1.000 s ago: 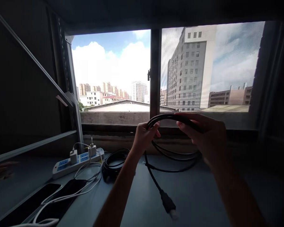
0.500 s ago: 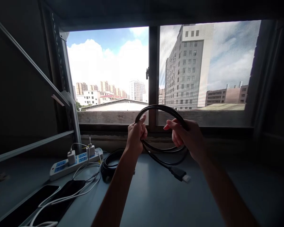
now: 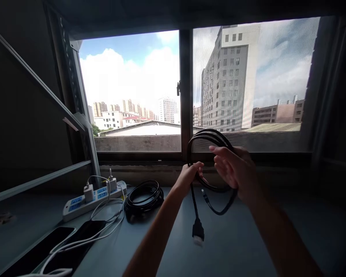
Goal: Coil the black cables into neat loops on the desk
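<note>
I hold a coiled black cable [image 3: 208, 136] in the air in front of the window. My left hand [image 3: 189, 176] is closed round the left side of the coil. My right hand [image 3: 235, 169] passes through the loops, fingers stretched out to the left, the cable lying over it. One cable end with a black plug [image 3: 198, 233] hangs straight down from my left hand, just above the grey desk [image 3: 236, 246]. A second, smaller loop dangles below my right hand.
Another coiled black cable [image 3: 143, 197] lies on the desk to the left. Farther left lie a white power strip [image 3: 93, 195] with chargers plugged in, white charging leads [image 3: 103, 225] and two dark phones [image 3: 69, 248]. A window frame [image 3: 186, 96] stands behind; a metal shelf rail [image 3: 40, 179] runs along the left.
The coil has turned more upright and shifted right. The plug end, lying out to the right half a second ago, now hangs straight down. My right fingers have opened.
</note>
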Demonstrator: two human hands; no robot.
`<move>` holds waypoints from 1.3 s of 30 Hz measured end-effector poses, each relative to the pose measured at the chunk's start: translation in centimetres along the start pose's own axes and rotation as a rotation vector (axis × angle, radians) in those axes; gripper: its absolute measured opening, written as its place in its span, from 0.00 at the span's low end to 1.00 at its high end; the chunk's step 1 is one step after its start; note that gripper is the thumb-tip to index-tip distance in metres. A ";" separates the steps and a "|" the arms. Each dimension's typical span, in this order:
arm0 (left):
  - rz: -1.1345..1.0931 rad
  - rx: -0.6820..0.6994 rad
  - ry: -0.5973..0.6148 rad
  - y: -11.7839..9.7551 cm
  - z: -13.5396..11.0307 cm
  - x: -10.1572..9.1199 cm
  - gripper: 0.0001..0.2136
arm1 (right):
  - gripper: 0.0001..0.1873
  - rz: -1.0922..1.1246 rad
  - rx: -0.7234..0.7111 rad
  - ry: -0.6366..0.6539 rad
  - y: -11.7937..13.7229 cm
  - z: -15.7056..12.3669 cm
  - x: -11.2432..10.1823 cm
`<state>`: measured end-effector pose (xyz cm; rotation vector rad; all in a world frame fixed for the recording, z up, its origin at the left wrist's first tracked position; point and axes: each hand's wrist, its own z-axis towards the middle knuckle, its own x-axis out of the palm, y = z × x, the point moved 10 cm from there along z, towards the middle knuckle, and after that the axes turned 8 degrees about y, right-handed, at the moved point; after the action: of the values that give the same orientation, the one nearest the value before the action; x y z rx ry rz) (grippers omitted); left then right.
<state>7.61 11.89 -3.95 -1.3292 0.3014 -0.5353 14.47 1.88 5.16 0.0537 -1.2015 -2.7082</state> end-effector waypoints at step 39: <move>-0.028 0.389 0.108 -7.2 -2.4 1.2 0.04 | 0.26 0.448 -0.098 -0.091 -0.4 1.3 -2.4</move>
<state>5.99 8.20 2.64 -0.9304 0.2517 -0.6544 16.62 3.51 5.61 -0.3158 -0.9609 -2.3861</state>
